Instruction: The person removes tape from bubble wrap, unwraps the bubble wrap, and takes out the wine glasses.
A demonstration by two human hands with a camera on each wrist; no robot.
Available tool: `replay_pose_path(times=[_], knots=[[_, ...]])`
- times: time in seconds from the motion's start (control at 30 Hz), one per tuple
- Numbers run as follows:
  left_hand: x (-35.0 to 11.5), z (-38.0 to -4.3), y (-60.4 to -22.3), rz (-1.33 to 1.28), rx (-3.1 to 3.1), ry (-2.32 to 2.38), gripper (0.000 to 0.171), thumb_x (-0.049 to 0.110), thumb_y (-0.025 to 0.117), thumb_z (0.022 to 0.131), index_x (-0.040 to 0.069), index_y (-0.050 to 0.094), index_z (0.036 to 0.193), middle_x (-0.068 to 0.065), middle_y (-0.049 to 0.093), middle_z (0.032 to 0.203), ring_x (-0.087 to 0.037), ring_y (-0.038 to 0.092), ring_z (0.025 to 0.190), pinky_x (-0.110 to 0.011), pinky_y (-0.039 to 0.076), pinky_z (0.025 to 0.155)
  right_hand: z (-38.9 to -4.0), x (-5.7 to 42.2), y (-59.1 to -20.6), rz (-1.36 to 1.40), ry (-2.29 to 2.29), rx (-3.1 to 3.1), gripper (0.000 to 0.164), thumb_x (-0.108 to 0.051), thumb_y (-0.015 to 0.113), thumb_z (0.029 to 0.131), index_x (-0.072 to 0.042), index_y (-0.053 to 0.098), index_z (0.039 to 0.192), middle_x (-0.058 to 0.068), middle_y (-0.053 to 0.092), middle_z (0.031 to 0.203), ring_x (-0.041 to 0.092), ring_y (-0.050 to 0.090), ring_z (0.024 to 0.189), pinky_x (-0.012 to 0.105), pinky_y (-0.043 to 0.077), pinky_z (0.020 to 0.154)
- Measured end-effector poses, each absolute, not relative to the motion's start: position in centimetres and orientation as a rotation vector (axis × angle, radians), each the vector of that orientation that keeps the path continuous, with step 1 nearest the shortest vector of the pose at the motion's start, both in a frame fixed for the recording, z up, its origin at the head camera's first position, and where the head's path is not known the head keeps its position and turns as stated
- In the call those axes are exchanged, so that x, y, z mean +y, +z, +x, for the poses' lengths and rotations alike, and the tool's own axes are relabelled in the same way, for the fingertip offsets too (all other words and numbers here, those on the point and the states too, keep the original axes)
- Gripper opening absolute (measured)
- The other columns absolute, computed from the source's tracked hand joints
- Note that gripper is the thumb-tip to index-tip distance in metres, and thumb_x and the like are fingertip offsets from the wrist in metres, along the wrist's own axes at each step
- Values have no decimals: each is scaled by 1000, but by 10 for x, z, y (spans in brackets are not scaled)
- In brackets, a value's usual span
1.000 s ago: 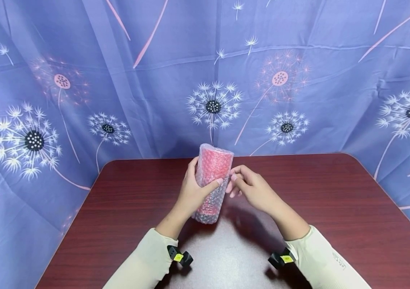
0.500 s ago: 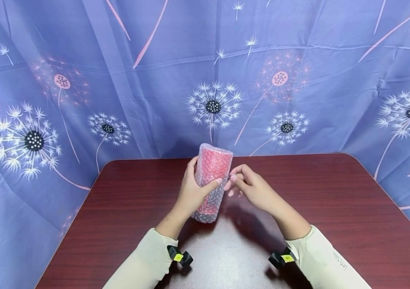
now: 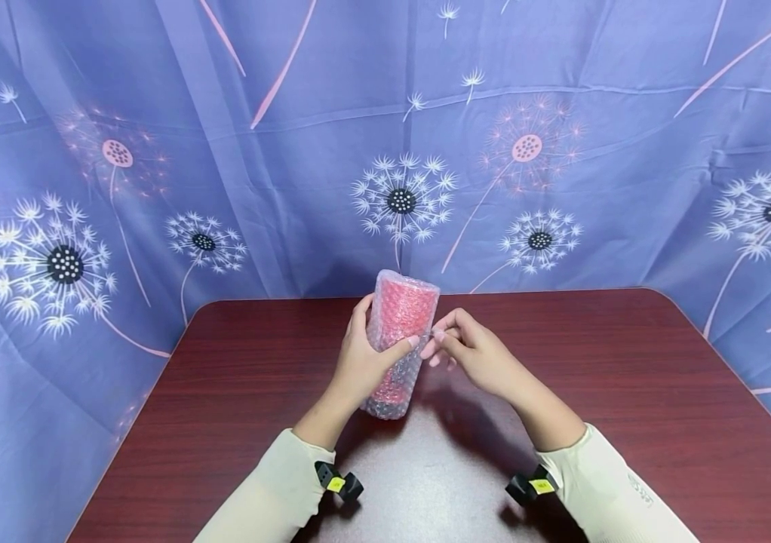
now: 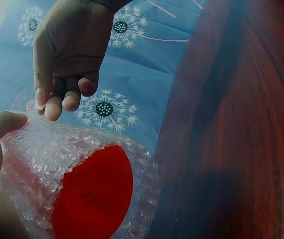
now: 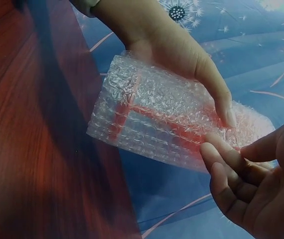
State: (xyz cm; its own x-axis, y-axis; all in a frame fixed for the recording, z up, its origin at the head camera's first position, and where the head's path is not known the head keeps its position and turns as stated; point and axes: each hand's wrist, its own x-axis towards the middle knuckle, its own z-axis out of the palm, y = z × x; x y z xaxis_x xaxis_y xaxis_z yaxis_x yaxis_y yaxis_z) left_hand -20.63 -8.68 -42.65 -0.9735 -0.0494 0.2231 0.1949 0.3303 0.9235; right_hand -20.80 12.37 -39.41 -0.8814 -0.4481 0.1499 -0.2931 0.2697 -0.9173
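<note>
A red object wrapped in bubble wrap (image 3: 402,309) is held up, tilted, over the middle of the table. My left hand (image 3: 360,358) grips it from the left, thumb across the front and fingers behind it. A smooth, rounded red end (image 4: 94,194) shows through the wrap's open end in the left wrist view. At the roll's right side my right hand (image 3: 470,351) has thumb and index finger pinched together at the edge of the bubble wrap, the other fingers loosely bent. What kind of object the wrap covers I cannot tell.
A dark red wood-grain table (image 3: 630,377) lies under both hands, with a bright reflection near its front. Behind it hangs a blue cloth (image 3: 317,188) printed with dandelions. A small black camera is worn on each wrist, by the pale sleeves (image 3: 270,490).
Both hands stay almost where they were. The right thumb and fingers shift very slightly at the wrap's edge, and the wrapped roll barely moves.
</note>
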Motion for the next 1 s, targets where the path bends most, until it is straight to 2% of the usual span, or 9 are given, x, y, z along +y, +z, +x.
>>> replay_pose_path(times=[0.23,0.4,0.6,0.73,0.93,1.0], knots=[[-87,-206,-426,-144,-2363,-1732,95,41,86,77,31,32,154,-3,49,144,-24,57,123,-49,51,100,-208,124,-393,-685,-1624,2493,14,-15,53,105,-3,56,111,12,67,79,16,65,69,29,57,66],[-87,-206,-425,-140,-2365,-1741,96,43,86,76,31,31,154,-2,49,145,-24,56,123,-49,51,101,-208,124,-393,-707,-1637,2487,15,-14,53,105,-1,56,111,13,67,80,17,67,70,29,58,66],[-88,-207,-426,-137,-2367,-1751,95,43,86,77,33,31,154,-2,49,145,-24,56,123,-48,51,101,-208,123,-393,-714,-1716,2377,16,-13,50,106,1,53,113,19,69,86,30,71,75,31,58,66],[-89,-207,-425,-132,-2362,-1768,95,42,85,77,32,30,154,-2,49,145,-25,56,123,-49,50,101,-208,122,-394,-699,-1757,2341,18,-15,50,106,0,52,115,24,71,92,27,73,77,32,59,67],[-89,-206,-423,-145,-2348,-1798,95,40,85,78,31,30,155,-5,48,146,-26,57,123,-49,51,100,-209,123,-394,-686,-1751,2415,17,-18,54,105,-2,57,112,13,66,76,29,71,69,37,60,68],[-88,-206,-423,-148,-2350,-1803,95,40,85,78,31,30,155,-5,49,146,-27,57,122,-49,52,99,-209,123,-394,-685,-1768,2392,17,-16,54,105,-1,56,111,14,65,75,30,71,68,40,60,69]])
